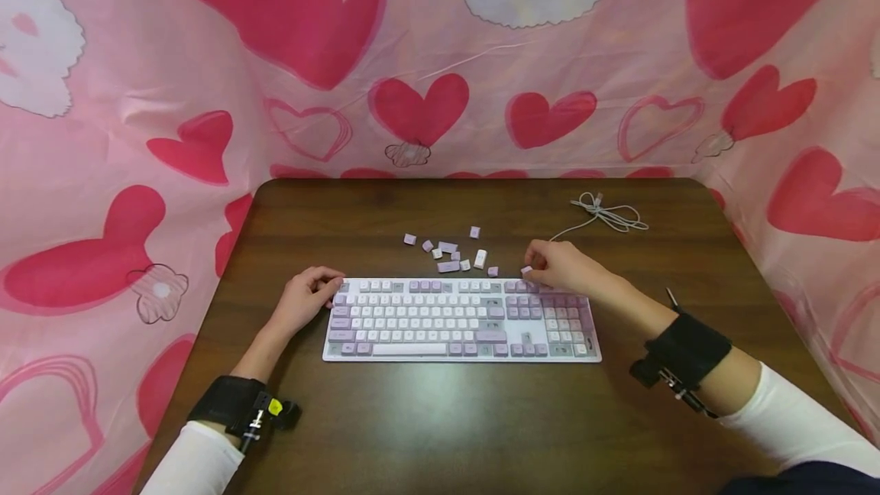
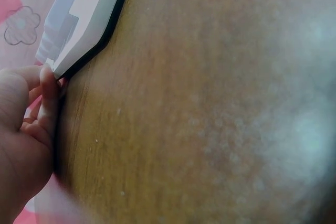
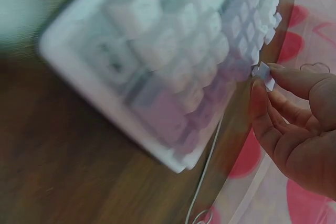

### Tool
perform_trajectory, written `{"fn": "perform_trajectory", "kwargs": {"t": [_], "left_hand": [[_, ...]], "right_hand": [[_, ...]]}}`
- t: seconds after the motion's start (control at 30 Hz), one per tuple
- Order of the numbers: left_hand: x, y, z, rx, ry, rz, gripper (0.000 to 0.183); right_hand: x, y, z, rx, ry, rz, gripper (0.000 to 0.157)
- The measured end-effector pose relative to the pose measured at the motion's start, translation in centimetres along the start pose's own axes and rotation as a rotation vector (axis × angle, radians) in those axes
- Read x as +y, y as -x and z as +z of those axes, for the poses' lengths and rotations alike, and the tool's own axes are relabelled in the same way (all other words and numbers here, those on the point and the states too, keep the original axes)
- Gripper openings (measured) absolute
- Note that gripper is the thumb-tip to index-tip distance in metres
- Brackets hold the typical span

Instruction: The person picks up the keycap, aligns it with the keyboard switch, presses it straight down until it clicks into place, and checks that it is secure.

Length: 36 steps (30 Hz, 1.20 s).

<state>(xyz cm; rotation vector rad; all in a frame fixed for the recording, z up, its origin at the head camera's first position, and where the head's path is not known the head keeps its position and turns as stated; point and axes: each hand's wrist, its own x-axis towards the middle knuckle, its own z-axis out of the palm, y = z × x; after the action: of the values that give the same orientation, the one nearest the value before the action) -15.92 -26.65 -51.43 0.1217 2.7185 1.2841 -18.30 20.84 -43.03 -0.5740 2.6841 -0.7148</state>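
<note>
A white and lilac keyboard (image 1: 412, 325) lies on the wooden table. At its upper left corner is my left hand (image 1: 305, 300); in the left wrist view the thumb and a finger (image 2: 48, 85) grip that corner. Over the keyboard's upper right edge, my right hand (image 1: 565, 266) pinches a small lilac keycap (image 3: 265, 75) between thumb and fingertips. Behind the keyboard several loose keycaps lie scattered, among them a long lilac keycap (image 1: 448, 267) and a taller white keycap (image 1: 480, 258). My right hand partly hides the number pad's top row.
A tied white cable (image 1: 608, 215) lies at the back right, its line running toward the keyboard behind my right hand. The brown table (image 1: 440, 426) is bordered by pink heart-patterned cloth (image 1: 481, 113) at the back and sides.
</note>
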Motion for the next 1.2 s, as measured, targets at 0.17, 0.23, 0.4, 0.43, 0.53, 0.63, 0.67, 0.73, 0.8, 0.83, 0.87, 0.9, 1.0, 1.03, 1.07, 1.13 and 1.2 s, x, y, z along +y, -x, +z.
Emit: {"fn": "perform_trajectory", "kwargs": {"t": [0.17,0.23,0.4,0.43,0.53,0.63,0.67,0.73,0.8,0.83,0.87,0.9,1.0,1.03,1.07,1.13,1.2], "left_hand": [[0.0,-0.1,0.0,0.004,0.008,0.002,0.023],[0.0,-0.2,-0.1,0.009,0.014,0.005,0.023],[0.2,-0.2,-0.1,0.01,0.017,-0.003,0.024],[0.2,-0.2,-0.1,0.01,0.017,-0.005,0.024],[0.3,-0.3,-0.1,0.016,0.025,-0.002,0.024],[0.4,-0.5,-0.1,0.022,0.029,0.001,0.024],[0.4,-0.5,-0.2,0.024,0.028,0.003,0.024],[0.4,-0.5,-0.2,0.023,0.026,-0.001,0.024],[0.3,-0.5,-0.3,0.02,0.023,-0.004,0.024],[0.3,-0.5,-0.3,0.018,0.022,-0.005,0.024],[0.2,-0.5,-0.3,0.017,0.024,-0.006,0.024],[0.2,-0.4,-0.3,0.015,0.026,-0.008,0.024],[0.0,-0.4,-0.1,0.013,0.028,-0.01,0.024],[0.0,-0.3,-0.1,0.011,0.027,-0.01,0.024],[-0.1,-0.3,0.0,0.01,0.028,-0.01,0.024],[-0.2,-0.4,0.1,0.01,0.026,-0.007,0.023],[-0.2,-0.4,0.2,0.009,0.027,-0.004,0.023]], "right_hand": [[1.0,2.1,-0.1,0.026,0.0,0.038,0.018],[1.1,2.8,-0.2,0.025,-0.007,0.051,0.019],[1.3,4.8,-0.5,-0.007,-0.024,0.089,0.022],[1.3,5.2,-0.5,-0.01,-0.025,0.103,0.022],[1.5,6.2,-0.4,-0.018,-0.022,0.138,0.024],[1.7,7.2,-0.4,-0.03,-0.03,0.169,0.024],[1.8,7.6,-0.4,-0.037,-0.039,0.172,0.024],[2.2,8.2,-0.4,-0.059,-0.075,0.189,0.024],[2.6,8.7,-0.5,-0.086,-0.121,0.206,0.024],[2.9,8.9,-0.5,-0.104,-0.148,0.213,0.023],[3.1,9.1,-0.6,-0.127,-0.183,0.232,0.023],[3.3,9.2,-0.6,-0.15,-0.216,0.248,0.022],[3.9,9.7,-0.4,-0.213,-0.304,0.275,0.021],[4.1,9.9,-0.3,-0.231,-0.334,0.285,0.02],[4.2,10.0,-0.1,-0.243,-0.362,0.295,0.02],[4.5,10.3,0.3,-0.255,-0.401,0.3,0.02],[4.8,10.5,0.7,-0.254,-0.439,0.31,0.02]]}}
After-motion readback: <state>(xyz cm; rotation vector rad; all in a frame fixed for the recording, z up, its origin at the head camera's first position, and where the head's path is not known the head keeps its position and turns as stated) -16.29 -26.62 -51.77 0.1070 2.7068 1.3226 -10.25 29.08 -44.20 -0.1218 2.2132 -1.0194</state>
